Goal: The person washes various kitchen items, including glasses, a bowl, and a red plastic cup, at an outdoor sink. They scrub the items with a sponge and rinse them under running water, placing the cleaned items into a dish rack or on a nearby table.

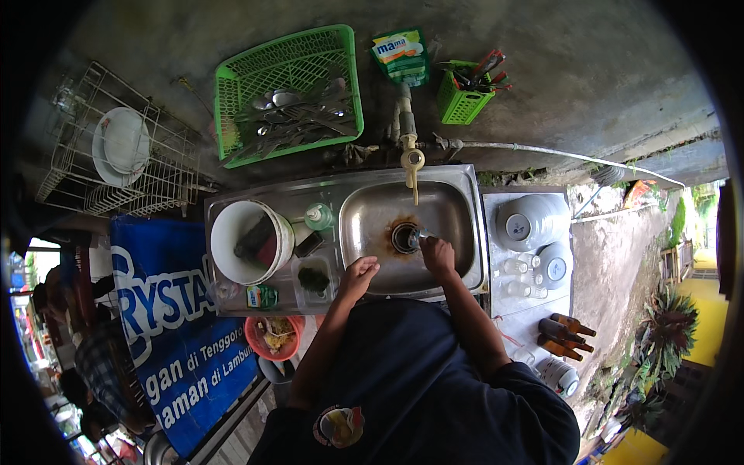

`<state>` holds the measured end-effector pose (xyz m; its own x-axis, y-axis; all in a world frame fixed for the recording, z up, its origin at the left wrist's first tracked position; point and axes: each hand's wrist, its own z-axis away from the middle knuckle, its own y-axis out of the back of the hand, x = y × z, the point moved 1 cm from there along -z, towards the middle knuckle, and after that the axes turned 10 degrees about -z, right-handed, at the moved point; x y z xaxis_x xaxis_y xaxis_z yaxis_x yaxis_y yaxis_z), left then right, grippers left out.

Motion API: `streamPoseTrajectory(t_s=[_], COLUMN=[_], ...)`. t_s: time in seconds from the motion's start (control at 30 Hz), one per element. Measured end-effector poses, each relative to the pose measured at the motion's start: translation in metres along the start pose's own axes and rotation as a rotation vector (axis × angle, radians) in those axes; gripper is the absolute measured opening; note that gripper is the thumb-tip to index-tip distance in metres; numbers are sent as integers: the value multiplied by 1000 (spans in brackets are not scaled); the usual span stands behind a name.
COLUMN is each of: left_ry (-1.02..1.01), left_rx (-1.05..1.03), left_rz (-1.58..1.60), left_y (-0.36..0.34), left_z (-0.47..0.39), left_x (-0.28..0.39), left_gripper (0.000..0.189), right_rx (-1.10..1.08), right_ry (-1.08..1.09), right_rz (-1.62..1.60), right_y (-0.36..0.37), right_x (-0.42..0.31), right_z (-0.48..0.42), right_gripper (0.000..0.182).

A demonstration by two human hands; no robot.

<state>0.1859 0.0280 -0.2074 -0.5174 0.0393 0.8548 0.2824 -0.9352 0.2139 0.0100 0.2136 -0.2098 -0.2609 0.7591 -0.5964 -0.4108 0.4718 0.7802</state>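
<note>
In the stainless steel sink basin (375,215), my right hand (437,254) grips a small clear, bluish object (418,237) above the drain. Its exact kind is too small to tell. Brown rust stains ring the drain. Over the front left rim hovers my left hand (358,275), fingers loosely extended with nothing visible in them. A cream tap (412,163) hangs over the back of the basin. On the drainboard to the left stand a white bucket (224,244) with dark cloth-like contents, a bottle of green liquid (318,216) and a clear tub with a green scouring pad (314,279).
Bowls (526,228), glasses (516,266) and brown bottles (565,337) occupy the right counter. A green cutlery basket (285,52), a soap pouch (404,55) and a small green basket (462,102) hang behind. Left are a wire dish rack (157,131), blue banner (197,360) and red waste bucket (298,343).
</note>
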Motion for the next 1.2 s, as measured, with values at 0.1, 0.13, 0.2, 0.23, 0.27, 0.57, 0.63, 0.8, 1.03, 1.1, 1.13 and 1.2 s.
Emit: streamPoseTrajectory(t_s=[0.1, 0.13, 0.2, 0.23, 0.27, 0.57, 0.63, 0.8, 1.03, 1.1, 1.13, 1.2], left_ry=[-120, -158, -235, -255, -275, -444, -476, -383, -334, -261, -239, -184], left_rx=[-43, -50, -64, -97, -131, -325, -346, -654, -620, -564, -549, -534], left_rz=[123, 83, 3, -18, -39, -20, -28, 230, 4, -4, 12, -5], left_y=[-3, -4, -5, -7, -8, -45, -57, -87, -117, -140, -154, -179], left_z=[5, 9, 15, 14, 13, 5, 11, 28, 69, 81, 85, 86], left_x=[13, 23, 40, 44, 48, 41, 37, 14, 9, -25, -46, -77], left_gripper=[56, 64, 82, 86, 90, 70, 66, 65, 67, 69, 72, 78], right_rx=[-129, -168, -210, -222, -260, -186, -101, -80, 347, 389, 398, 407], right_ry=[-299, -336, -257, -215, -226, -157, -197, -338, -495, -735, -862, -1019], right_rz=[-795, -1116, -1255, -1320, -1440, -1358, -1183, -1669, -1347, -1400, -1391, -1341], right_y=[-2, -4, 8, 15, 9, 26, 28, 28, 6, -37, -55, -99], right_x=[12, 11, -5, -13, -11, -32, -31, 15, 136, 188, 210, 266], right_z=[8, 16, 38, 49, 59, 126, 150, 202, 233, 242, 244, 242], right_gripper=[51, 51, 49, 48, 46, 41, 41, 34, 9, 12, 17, 29])
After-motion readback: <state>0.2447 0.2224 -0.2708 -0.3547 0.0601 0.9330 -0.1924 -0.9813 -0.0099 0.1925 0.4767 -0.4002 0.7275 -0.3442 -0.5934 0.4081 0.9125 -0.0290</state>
